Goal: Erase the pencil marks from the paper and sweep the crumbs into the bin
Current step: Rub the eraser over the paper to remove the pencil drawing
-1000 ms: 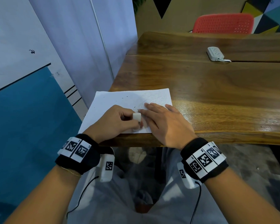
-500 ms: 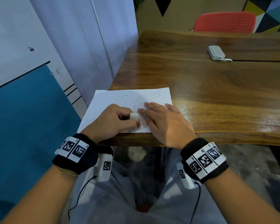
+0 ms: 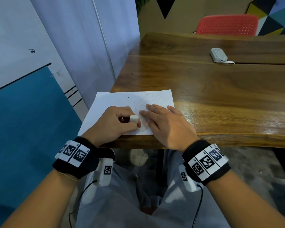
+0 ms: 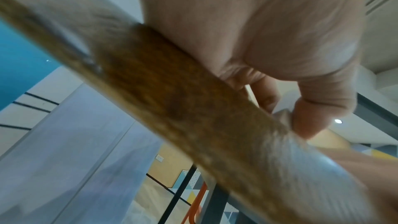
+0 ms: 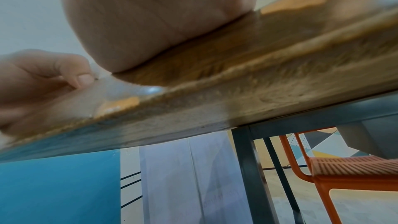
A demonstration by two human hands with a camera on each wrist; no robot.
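Just one paper [image 3: 115, 102], one eraser [image 3: 134, 118], two hands

Both hands are crowding the near-left corner of the brown wooden table [image 3: 220, 99], w/ the white sheet of paper [image 3: 115, 102] lying under them. Broad bare tabletop is lying open to the right & beyond. A white power strip [image 3: 218, 54] is sitting far back-right, well apart.

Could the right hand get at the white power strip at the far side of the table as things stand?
Probably yes: the right hand lies flat on the paper, holding nothing, and bare table lies between it and the power strip.
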